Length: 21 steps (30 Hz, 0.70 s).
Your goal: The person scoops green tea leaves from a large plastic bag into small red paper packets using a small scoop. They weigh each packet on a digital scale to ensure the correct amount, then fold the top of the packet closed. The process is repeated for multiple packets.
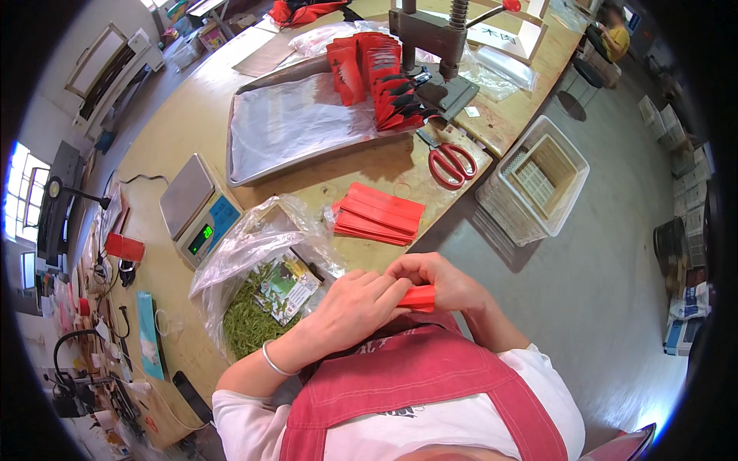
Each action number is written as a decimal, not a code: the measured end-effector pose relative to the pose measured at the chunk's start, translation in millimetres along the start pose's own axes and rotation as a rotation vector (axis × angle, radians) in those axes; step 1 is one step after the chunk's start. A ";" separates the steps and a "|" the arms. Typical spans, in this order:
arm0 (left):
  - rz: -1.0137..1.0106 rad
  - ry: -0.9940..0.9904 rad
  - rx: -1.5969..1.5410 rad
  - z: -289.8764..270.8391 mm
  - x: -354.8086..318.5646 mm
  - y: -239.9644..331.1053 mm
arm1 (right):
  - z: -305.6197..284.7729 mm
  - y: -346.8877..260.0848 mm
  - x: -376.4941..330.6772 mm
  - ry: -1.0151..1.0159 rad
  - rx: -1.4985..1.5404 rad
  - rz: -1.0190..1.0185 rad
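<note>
In front of my apron, a small red packet is held between both hands. My left hand lies over its left end with the fingers bent and closed. My right hand is curled at its far side, thumb and fingers pinched in; part of the packet is hidden beneath the hands. Just beyond them, a stack of flat red packets rests on the table. By my left forearm sits a clear plastic bag of loose green tea leaves, with a printed card on top.
A digital scale is left of the bag. Behind stands a metal tray with folded red packets at its right, beside a hand-lever press. Red-handled scissors lie near the table edge. A white plastic basket stands at right.
</note>
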State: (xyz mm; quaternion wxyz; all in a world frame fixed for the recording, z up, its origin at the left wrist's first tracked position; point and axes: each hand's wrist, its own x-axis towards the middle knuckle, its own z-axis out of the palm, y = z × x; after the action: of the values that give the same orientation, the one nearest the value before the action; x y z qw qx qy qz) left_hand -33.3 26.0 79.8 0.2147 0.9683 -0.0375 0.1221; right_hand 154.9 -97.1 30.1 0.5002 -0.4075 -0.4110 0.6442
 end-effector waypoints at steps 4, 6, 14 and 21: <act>0.014 0.061 -0.030 2.4 0.2 -0.1 | 2.7 -0.9 -2.5 0.031 -0.024 -0.037; 0.013 0.100 -0.049 2.1 0.7 1.5 | 3.6 -1.1 -3.6 0.046 0.018 -0.071; -0.007 0.118 -0.015 0.1 4.1 7.8 | 5.4 -7.5 -3.8 0.038 0.235 0.005; 0.018 0.129 0.078 4.6 3.0 7.3 | 12.7 -6.5 -2.1 0.076 0.317 0.032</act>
State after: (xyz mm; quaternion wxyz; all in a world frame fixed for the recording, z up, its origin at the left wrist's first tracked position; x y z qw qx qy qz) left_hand -30.2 17.4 79.4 0.1778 0.9657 -0.0274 0.1875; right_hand 145.3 -99.6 40.6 0.5630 -0.3542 -0.2783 0.6929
